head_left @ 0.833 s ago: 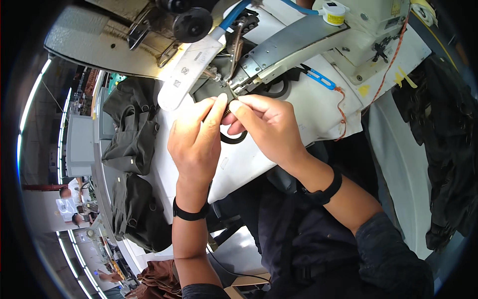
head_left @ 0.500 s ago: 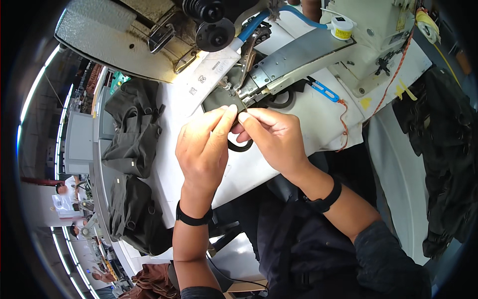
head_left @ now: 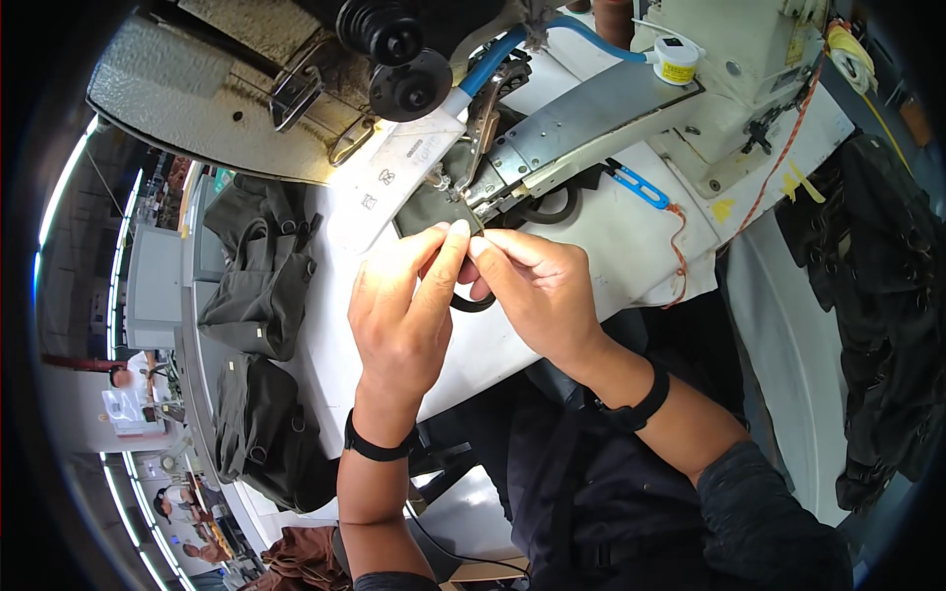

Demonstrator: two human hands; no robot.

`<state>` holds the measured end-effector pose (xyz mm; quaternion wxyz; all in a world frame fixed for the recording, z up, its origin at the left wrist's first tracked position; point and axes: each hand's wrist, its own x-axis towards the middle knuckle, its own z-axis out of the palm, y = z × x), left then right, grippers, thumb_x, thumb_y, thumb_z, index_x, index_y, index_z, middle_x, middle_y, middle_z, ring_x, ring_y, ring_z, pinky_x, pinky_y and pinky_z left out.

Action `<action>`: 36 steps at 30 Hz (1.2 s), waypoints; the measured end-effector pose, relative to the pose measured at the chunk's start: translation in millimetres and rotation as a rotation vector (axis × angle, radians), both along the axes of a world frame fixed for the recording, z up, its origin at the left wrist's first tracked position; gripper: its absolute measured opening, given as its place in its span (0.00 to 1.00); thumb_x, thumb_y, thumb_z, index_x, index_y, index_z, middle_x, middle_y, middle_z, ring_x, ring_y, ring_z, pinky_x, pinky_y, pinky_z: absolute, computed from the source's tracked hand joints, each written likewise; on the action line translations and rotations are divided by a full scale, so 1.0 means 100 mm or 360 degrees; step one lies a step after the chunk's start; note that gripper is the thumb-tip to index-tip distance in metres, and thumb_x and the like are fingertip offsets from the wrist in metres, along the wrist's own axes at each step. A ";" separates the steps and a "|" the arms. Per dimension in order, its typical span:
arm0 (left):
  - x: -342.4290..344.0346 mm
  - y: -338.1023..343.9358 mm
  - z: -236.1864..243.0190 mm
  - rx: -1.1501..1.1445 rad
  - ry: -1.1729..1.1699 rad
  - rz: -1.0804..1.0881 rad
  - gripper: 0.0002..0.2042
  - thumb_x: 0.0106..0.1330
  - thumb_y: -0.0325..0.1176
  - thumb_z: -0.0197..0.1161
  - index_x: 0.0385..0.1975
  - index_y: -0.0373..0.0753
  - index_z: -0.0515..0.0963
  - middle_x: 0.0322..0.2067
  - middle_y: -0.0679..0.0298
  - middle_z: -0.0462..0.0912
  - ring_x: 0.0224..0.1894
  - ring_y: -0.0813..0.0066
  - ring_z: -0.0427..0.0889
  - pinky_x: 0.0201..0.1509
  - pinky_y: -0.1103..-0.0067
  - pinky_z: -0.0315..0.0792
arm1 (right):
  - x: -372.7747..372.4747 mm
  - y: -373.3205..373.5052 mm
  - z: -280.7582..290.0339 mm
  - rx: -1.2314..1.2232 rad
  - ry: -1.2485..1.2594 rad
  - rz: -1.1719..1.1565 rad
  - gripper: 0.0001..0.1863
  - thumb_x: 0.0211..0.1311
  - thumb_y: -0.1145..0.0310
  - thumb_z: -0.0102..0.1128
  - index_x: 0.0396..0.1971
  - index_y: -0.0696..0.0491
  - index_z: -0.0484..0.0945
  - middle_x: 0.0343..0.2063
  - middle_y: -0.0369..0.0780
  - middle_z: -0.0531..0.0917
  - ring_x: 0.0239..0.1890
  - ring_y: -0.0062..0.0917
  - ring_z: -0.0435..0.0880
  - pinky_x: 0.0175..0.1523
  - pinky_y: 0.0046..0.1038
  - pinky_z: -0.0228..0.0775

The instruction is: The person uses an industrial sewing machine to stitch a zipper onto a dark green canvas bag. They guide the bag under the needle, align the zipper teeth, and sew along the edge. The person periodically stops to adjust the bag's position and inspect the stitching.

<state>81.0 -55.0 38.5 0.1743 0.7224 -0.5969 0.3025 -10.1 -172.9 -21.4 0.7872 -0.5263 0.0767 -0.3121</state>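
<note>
Just in front of the sewing machine's presser foot (head_left: 455, 189), my two hands meet at a dark olive fabric piece (head_left: 426, 211). Thumb and fingers of my left hand (head_left: 402, 320) pinch its near edge. My right hand (head_left: 547, 295) pinches the same edge right beside it, the fingertips almost touching. The fabric reaches from my fingers to under the foot and lies on the machine's narrow metal bed (head_left: 581, 113). Part of it is hidden by my fingers. A black curved loop (head_left: 473, 302) shows beneath my hands; its kind is unclear.
The machine head (head_left: 197, 84) overhangs the far left. Blue thread snips (head_left: 641, 185) on an orange cord lie right of the bed, near another black loop (head_left: 554, 209). Dark fabric bags (head_left: 258, 295) stand at left; more dark bags (head_left: 882, 295) are at right. People work in the left background.
The view has shifted slightly. My fingertips sit a little farther from the presser foot, and more of the fabric shows. Both hands keep their pinch.
</note>
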 end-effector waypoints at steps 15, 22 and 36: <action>0.02 -0.09 -0.19 -0.0205 0.0043 0.0071 0.20 0.54 0.19 0.70 0.49 0.38 0.84 0.46 0.62 0.83 0.45 0.65 0.84 0.45 0.72 0.75 | 0.02 -0.08 0.06 -0.0206 0.0018 -0.0019 0.07 0.73 0.74 0.60 0.39 0.64 0.83 0.26 0.32 0.82 0.30 0.10 0.74 0.34 0.19 0.69; 0.05 -0.10 -0.16 -0.0247 -0.0052 0.0027 0.19 0.53 0.20 0.70 0.47 0.39 0.85 0.45 0.64 0.85 0.42 0.68 0.83 0.41 0.73 0.73 | -0.06 -0.17 0.07 0.0017 0.0037 0.0147 0.09 0.73 0.72 0.60 0.44 0.61 0.85 0.29 0.33 0.85 0.30 0.10 0.77 0.35 0.16 0.70; 0.08 -0.03 -0.09 -0.0228 0.0181 -0.0018 0.20 0.54 0.16 0.68 0.47 0.40 0.85 0.48 0.60 0.89 0.45 0.64 0.87 0.46 0.72 0.76 | 0.05 -0.15 0.21 0.0456 0.0065 0.0204 0.09 0.73 0.69 0.63 0.34 0.59 0.84 0.22 0.33 0.83 0.21 0.10 0.77 0.25 0.16 0.70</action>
